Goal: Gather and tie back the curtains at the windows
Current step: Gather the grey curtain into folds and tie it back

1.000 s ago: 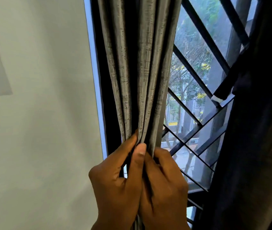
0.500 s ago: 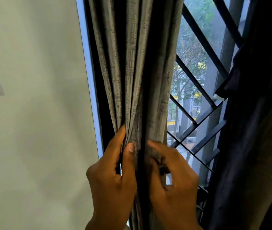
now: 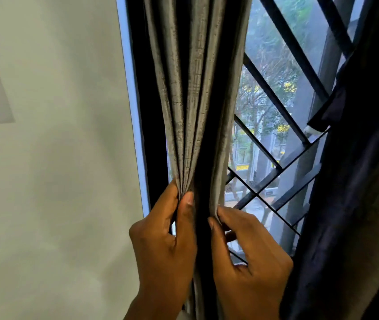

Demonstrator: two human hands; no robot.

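Apart now, both hands have separated: left hand (image 3: 163, 243) pinches gathered curtain (image 3: 197, 100) pleats, right hand (image 3: 251, 257) pinches its outer edge beside the window grille (image 3: 276, 100).

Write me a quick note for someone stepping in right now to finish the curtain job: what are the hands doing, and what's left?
Left hand: pinches the bunched folds of the grey curtain by the wall.
Right hand: pinches the curtain's outer fold, beside the window grille.
Done: most pleats gathered at the window's left side.
Left: bring the last fold in, then tie it; no tieback shows. The dark curtain on the right hangs loose.
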